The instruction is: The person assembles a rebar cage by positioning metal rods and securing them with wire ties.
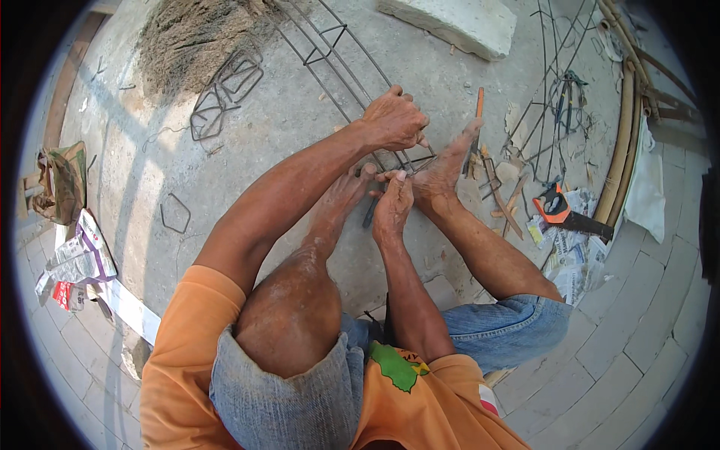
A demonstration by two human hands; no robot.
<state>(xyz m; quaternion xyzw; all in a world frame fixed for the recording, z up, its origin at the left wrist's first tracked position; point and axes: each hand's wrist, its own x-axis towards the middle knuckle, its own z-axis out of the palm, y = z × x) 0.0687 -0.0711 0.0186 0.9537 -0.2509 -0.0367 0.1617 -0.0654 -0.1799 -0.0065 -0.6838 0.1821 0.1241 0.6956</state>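
Note:
A long rebar cage point(330, 46) of thin steel bars with bent ties lies on the concrete floor, its near end between my bare feet. My left hand point(394, 120) is closed around the right side of the cage near that end. Just below it, my right hand point(394, 204) has thumb and fingers pinched together at a tie by the cage's end; what they pinch is too small to make out. My right foot point(446, 165) rests beside the cage end, and my left foot point(352, 186) is on its other side.
A sand heap point(199, 45) and bent steel stirrups point(225, 94) lie at the far left, a single stirrup point(175, 213) nearer. A pale slab point(461, 22) sits at the back. At right are a handsaw point(559, 210), wood scraps point(510, 199), more rebar point(544, 82) and poles point(621, 161).

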